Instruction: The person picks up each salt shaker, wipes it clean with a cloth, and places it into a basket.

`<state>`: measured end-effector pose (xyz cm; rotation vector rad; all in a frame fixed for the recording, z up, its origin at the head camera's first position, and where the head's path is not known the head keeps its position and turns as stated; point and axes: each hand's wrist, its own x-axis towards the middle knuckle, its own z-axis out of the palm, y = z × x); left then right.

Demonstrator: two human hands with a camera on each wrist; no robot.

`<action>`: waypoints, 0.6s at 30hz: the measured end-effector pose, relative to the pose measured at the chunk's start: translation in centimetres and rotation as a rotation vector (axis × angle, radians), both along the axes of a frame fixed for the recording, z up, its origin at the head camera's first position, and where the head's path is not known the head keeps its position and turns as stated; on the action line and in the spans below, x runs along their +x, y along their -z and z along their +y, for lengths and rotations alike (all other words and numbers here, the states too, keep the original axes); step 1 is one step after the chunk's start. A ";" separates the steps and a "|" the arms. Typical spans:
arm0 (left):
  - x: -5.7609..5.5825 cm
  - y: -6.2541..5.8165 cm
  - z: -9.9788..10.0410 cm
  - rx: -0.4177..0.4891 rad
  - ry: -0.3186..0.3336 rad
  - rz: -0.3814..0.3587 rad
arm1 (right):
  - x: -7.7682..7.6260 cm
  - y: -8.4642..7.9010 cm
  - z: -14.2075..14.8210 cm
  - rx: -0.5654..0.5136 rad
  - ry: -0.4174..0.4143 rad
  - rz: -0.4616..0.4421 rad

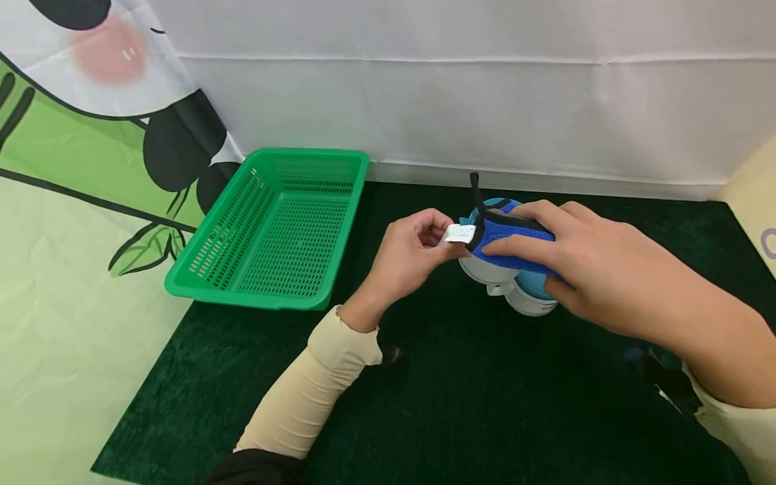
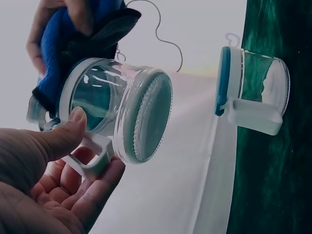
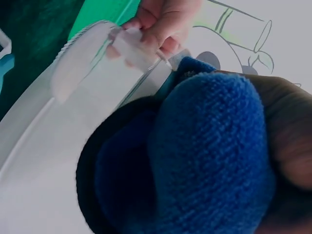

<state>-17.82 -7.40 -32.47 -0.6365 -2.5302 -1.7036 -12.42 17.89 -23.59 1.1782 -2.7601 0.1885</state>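
Note:
My left hand (image 1: 407, 254) grips a clear glass jar (image 2: 146, 114) by its white side handle (image 2: 95, 158), thumb laid along the glass. The jar stands upright in the hand, its ribbed base lowest. A fuzzy blue cloth (image 1: 515, 246) with black edging is bunched in my right hand (image 1: 597, 269), draped over the jar's top and hiding most of the lid. In the right wrist view the cloth (image 3: 209, 151) fills the foreground, folded over. Below, a second glass jar (image 1: 530, 300) with a blue lid and white handle stands on the dark green mat.
An unfilled green plastic basket (image 1: 303, 244) with slotted sides sits on the left. Behind the mat (image 1: 461, 404) hangs a creased white sheet (image 1: 424, 108); a printed cartoon backdrop (image 1: 73, 222) covers the left side. A dark item (image 1: 667, 384) shows at my right wrist.

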 end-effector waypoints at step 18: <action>0.5 0.1 0.8 0.010 0.123 -0.015 | -1.3 -0.5 -0.1 0.034 0.052 -0.034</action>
